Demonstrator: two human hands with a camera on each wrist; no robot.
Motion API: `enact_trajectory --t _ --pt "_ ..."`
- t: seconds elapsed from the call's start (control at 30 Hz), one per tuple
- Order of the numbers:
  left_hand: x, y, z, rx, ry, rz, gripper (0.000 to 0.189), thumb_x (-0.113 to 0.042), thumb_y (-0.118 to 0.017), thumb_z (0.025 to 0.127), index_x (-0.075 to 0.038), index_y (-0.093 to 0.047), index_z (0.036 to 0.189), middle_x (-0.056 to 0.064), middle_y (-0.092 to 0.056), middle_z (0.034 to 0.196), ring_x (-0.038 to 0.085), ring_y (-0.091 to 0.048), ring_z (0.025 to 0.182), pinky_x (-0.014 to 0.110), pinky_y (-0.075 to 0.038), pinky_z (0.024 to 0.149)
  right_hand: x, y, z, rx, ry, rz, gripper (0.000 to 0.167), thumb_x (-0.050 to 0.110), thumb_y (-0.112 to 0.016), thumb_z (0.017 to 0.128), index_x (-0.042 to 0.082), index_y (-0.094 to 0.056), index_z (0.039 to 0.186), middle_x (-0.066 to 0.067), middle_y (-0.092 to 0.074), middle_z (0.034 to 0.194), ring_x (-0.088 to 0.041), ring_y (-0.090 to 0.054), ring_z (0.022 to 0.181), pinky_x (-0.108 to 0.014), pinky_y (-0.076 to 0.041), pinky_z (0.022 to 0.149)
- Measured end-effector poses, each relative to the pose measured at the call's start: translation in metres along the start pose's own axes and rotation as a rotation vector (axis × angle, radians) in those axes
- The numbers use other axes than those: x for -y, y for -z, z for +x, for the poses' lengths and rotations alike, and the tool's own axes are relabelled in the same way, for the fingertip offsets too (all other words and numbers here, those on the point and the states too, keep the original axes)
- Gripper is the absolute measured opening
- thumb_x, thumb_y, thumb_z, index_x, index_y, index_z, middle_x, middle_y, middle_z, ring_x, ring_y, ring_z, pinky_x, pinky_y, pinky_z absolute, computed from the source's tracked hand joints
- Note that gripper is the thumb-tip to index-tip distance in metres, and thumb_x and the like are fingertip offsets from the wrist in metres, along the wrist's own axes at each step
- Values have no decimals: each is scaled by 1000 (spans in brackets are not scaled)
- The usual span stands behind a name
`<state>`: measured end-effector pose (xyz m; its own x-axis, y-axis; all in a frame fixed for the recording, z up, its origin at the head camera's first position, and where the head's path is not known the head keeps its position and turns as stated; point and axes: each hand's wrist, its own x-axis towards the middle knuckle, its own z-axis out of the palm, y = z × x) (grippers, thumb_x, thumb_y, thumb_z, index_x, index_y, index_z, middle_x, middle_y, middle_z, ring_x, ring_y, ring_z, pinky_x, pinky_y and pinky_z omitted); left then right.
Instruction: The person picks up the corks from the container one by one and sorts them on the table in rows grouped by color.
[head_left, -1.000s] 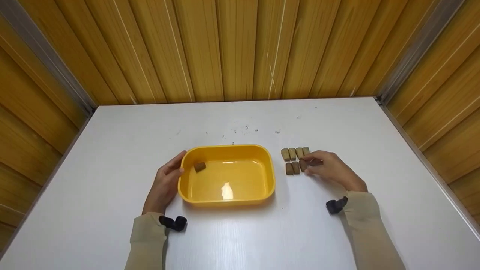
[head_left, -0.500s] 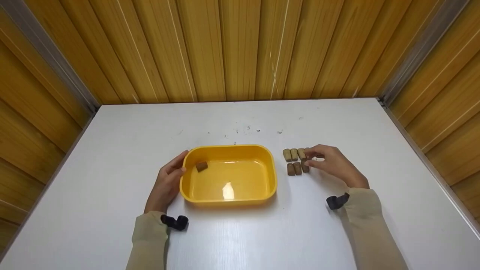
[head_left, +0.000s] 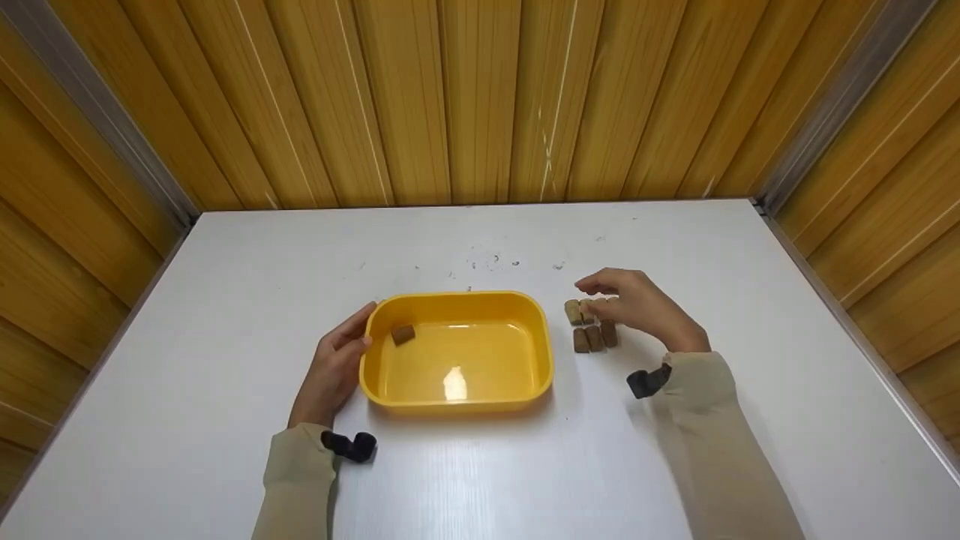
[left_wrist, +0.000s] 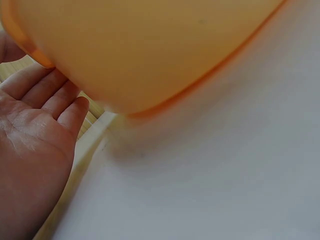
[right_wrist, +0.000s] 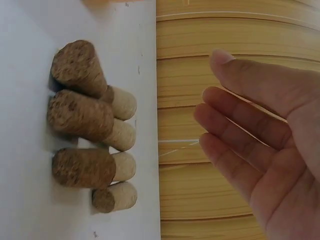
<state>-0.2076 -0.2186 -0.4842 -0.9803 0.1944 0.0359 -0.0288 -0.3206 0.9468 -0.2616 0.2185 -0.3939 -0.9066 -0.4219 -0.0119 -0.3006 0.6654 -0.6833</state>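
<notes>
A yellow plastic tub (head_left: 457,394) sits mid-table with one brown cork (head_left: 403,334) inside, near its left wall. My left hand (head_left: 334,364) rests flat against the tub's left side, fingers straight; the left wrist view shows that hand (left_wrist: 35,130) beside the tub (left_wrist: 150,45). To the right of the tub lie several corks (head_left: 592,336) in two rows, dark ones in front of light ones. My right hand (head_left: 634,304) hovers just above them, fingers relaxed and holding nothing. In the right wrist view the empty palm (right_wrist: 260,150) faces the corks (right_wrist: 82,142).
The white table (head_left: 480,480) is boxed in by wooden slat walls (head_left: 480,97) at the back and on both sides. Small dark specks mark the tabletop (head_left: 495,261) behind the tub. Black wrist mounts (head_left: 351,446) sit at both sleeves.
My right hand has lifted off the table by the corks and moved up and slightly left, now hovering over them. The left hand, tub and cork inside have not moved.
</notes>
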Motion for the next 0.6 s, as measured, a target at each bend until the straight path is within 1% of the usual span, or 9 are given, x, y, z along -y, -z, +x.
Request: enact_trajectory --t 0.1,0.13,0.27,0.4,0.6 --pt "0 0 0 7 -3 5 57 0 -45 96 -2 -28 150 6 -32 156 17 -28 146 21 -36 112 13 -1 8 21 0 -17 36 13 -67 89 7 -63 124 -14 -63 126 -34 -56 119 -52 -46 103" --pt "0 0 0 6 -3 2 57 0 -45 96 -2 -28 150 6 -32 156 17 -28 146 21 -36 112 18 -2 11 26 17 -29 36 14 -68 89 6 -63 124 -14 -63 125 -34 -56 118 -52 -46 104" --pt "0 0 0 3 -2 1 57 0 -46 96 -2 -29 150 6 -33 156 16 -28 145 21 -36 112 35 -6 21 53 48 -28 37 18 -70 87 7 -65 122 -12 -65 124 -29 -59 114 -48 -48 103" --pt "-1 -1 0 -8 2 -7 57 1 -46 96 -2 -30 150 4 -35 155 15 -30 145 21 -36 111 50 -13 31 80 79 -16 36 18 -70 87 8 -65 121 -9 -66 123 -25 -61 112 -44 -50 101" --pt "0 -1 0 -10 5 14 57 1 -46 96 -3 -30 150 4 -35 155 16 -29 145 21 -36 111 68 -28 47 141 128 -4 34 18 -68 89 8 -66 121 -10 -66 122 -24 -62 113 -43 -51 100"
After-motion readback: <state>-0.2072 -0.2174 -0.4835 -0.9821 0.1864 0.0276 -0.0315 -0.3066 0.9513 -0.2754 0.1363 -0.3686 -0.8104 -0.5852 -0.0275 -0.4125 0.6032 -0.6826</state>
